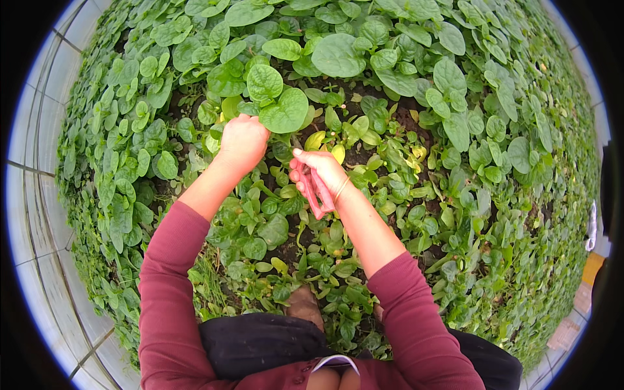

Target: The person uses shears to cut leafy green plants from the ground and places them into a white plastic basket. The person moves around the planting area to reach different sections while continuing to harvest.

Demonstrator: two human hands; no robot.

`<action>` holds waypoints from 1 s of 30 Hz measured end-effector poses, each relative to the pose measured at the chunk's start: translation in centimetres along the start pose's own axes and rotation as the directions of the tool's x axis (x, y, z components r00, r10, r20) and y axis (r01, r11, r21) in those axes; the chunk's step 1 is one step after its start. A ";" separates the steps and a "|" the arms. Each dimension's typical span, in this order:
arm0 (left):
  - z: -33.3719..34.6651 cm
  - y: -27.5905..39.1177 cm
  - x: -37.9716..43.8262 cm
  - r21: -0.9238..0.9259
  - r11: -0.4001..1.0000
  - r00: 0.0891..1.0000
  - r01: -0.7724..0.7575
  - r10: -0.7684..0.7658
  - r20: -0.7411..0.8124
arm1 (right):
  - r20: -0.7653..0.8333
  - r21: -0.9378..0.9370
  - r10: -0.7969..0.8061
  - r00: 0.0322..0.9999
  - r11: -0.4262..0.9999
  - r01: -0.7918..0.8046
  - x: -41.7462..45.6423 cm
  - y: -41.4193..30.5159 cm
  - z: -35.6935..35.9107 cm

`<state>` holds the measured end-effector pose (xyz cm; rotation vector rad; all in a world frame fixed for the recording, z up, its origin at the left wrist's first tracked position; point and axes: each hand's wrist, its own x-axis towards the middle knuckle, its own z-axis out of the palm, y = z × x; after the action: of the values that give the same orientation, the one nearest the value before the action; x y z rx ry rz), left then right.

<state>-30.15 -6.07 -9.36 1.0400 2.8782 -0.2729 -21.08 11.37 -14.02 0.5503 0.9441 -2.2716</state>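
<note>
My left hand (245,142) is closed in a fist around the stem of a leafy green shoot (284,111), whose broad, rounded leaves stick out past my knuckles. It looks like Malabar spinach. Just right of it and lower, my right hand (327,168) grips a small pair of snips with red handles (317,192). The handles point back toward me, while the blades are hidden by my fingers and the foliage. A small gap separates the two hands.
Dense leafy plants (451,83) surround me, with dark soil (358,95) and some yellowed leaves (316,140) between them. My shoe (305,308) stands among low plants. Pale, translucent panels (41,204) curve along the left; a yellow object (593,268) sits at the far right.
</note>
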 end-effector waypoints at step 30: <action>-0.2 -6.6 -1.1 -0.545 0.789 0.769 0.283 -0.526 -0.362 | -0.072 -0.430 -0.063 0.995 0.902 0.026 4.3 -4.2 1.8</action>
<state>-33.54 -11.65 -8.08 0.3984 3.3299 0.7650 -27.33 10.74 -13.24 0.4319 1.4637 -1.9977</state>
